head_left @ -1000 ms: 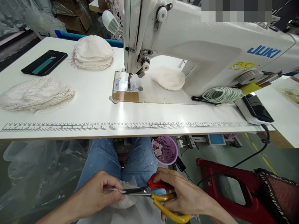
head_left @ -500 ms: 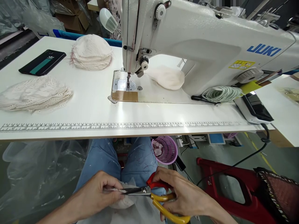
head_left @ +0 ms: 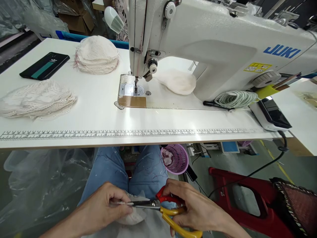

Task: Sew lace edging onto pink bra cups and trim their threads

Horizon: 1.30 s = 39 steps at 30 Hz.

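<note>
Low in the head view, over my lap, my left hand [head_left: 104,206] pinches a small white lace fabric piece [head_left: 132,216]. My right hand [head_left: 192,206] is closed round the red and yellow handles of a pair of scissors [head_left: 170,211]. The scissor blades point left and meet the fabric's edge right at my left fingertips. Both hands hang below the table's front edge, above my blue jeans [head_left: 138,168].
A white JUKI sewing machine [head_left: 210,49] stands on the white table [head_left: 99,115]. Stacks of lace pieces [head_left: 37,99] and cups [head_left: 97,56], a dark phone [head_left: 44,65] and a coiled cord [head_left: 235,99] lie there. Below sit a purple basket [head_left: 175,158], red stool [head_left: 247,198] and plastic bags [head_left: 42,185].
The hands and scissors stay almost still; the blades have closed slightly on the fabric edge. The view has shifted a little.
</note>
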### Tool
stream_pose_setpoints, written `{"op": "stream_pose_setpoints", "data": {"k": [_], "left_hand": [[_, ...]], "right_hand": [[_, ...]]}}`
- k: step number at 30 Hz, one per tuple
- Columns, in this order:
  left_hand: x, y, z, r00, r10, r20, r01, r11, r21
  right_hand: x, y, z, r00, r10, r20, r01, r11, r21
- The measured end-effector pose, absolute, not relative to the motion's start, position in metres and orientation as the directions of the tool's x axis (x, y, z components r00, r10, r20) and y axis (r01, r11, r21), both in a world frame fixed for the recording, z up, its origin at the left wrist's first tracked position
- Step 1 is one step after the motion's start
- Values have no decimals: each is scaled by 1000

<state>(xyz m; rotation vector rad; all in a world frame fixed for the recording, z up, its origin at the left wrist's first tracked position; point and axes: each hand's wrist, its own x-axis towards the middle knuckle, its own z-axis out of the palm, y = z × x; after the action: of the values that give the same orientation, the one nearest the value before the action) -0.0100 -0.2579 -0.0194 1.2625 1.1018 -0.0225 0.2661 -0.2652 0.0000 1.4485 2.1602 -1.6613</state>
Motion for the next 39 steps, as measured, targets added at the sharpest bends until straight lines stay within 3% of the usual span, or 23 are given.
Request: {"op": "stream_pose_setpoints", "data": {"k": [10, 25, 39], "left_hand": [[-10, -258, -11, 507, 554, -660, 594, 331, 734], [-4, -254, -12, 470, 516, -716, 545, 468, 695], [-4, -257, -16, 477, 510, -715, 571, 439, 694]], "right_hand": [[269, -267, -4, -563, 615, -552, 688, -21, -725], [268, -266, 1, -558, 633, -536, 703, 17, -711], [263, -266, -1, -572, 629, -526, 701, 43, -712]]}}
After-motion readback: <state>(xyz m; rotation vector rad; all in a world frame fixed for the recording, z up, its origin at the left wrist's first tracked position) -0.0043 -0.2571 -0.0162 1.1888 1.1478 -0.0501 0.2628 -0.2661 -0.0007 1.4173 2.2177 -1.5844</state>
